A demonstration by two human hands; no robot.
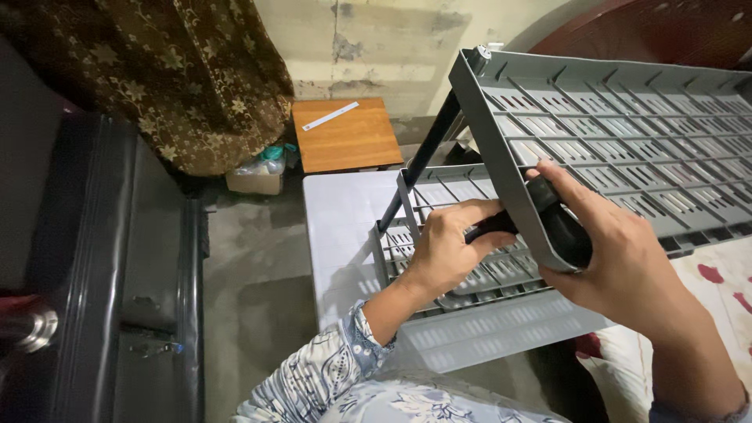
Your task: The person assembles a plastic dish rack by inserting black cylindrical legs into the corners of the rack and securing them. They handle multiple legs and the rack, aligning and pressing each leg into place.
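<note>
A grey slotted plastic shelf panel [627, 141] is tilted up in front of me, its underside facing the camera. My right hand [627, 266] grips the panel's near corner, fingers wrapped around a black tube end [565, 229] set in the corner socket. My left hand [446, 247] holds the same black tube just to the left, below the panel's edge. A second black tube [423, 160] runs from the panel's far corner down to another grey slotted shelf [439, 196] lying flat beneath.
A flat light grey panel [345, 227] lies on the concrete floor under the shelves. A small wooden table [348, 137] with a white ruler stands by the wall. Brown patterned curtain [180, 70] hangs left. A dark cabinet [117, 258] fills the left side.
</note>
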